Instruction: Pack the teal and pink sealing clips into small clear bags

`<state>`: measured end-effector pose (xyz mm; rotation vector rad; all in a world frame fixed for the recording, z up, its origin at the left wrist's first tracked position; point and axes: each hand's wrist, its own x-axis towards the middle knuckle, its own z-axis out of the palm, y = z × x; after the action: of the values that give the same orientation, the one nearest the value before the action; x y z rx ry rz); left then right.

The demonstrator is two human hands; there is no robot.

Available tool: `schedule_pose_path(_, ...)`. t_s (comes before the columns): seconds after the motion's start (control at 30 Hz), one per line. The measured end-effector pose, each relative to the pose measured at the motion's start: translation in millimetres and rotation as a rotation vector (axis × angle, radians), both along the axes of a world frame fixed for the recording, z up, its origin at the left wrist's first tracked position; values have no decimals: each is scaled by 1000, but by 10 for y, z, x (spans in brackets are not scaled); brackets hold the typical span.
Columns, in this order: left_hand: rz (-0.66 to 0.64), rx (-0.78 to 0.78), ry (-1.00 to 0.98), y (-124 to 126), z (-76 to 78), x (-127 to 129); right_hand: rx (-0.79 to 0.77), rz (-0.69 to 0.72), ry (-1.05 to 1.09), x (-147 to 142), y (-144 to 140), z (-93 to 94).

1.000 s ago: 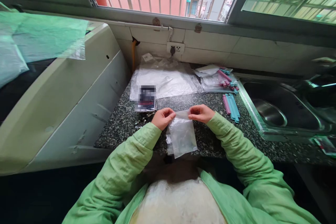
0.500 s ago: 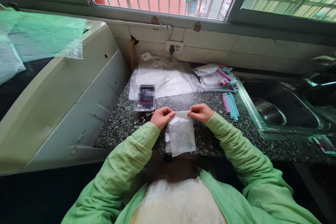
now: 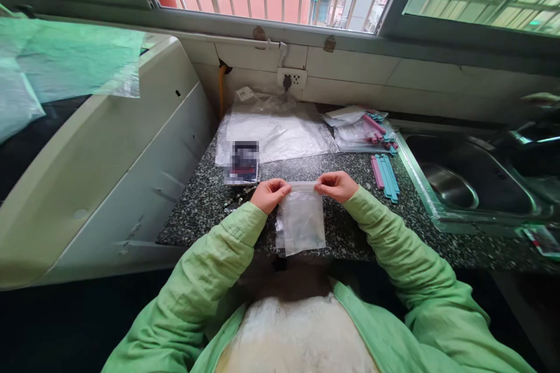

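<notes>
A clear zip bag [image 3: 305, 218] hangs between my hands over the front part of the counter. My left hand [image 3: 269, 194] pinches its top left corner between thumb and fingers. At the top right corner my right hand [image 3: 339, 186] does the same, so the upper edge is stretched straight. More clear plastic [image 3: 280, 227] shows behind the bag's left side. Several pink and blue sealing clips [image 3: 385, 178] lie on the counter to the right of my right hand. Beyond them sits a pile of clear bags [image 3: 350, 128] with more pink and blue clips on it.
Flat clear plastic sheeting [image 3: 280, 128] covers the back of the speckled counter [image 3: 196, 210]. A small dark packet, blurred out [image 3: 245, 160], lies near my left hand. A metal sink [image 3: 464, 175] is at right, a white appliance [image 3: 131, 145] at left. A wall socket [image 3: 297, 78] holds a plug.
The bag's lower edge has risen slightly, and its top edge looks pulled straighter. Both hands keep their pinch in almost the same place.
</notes>
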<state>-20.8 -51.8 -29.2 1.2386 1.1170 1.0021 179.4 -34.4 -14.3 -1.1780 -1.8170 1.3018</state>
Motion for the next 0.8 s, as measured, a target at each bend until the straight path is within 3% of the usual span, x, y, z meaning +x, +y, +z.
schedule_pose_path(0.23,-17,16,10,-9,17,6,-16,87,-91,32,17,8)
schedule_pose_path(0.43,-85,28,46,-17,9,-1,45,83,-142,-27,3,10)
schedule_pose_path(0.8,-85,15,47,-9,-7,-8,91,51,-121,1,-4,36)
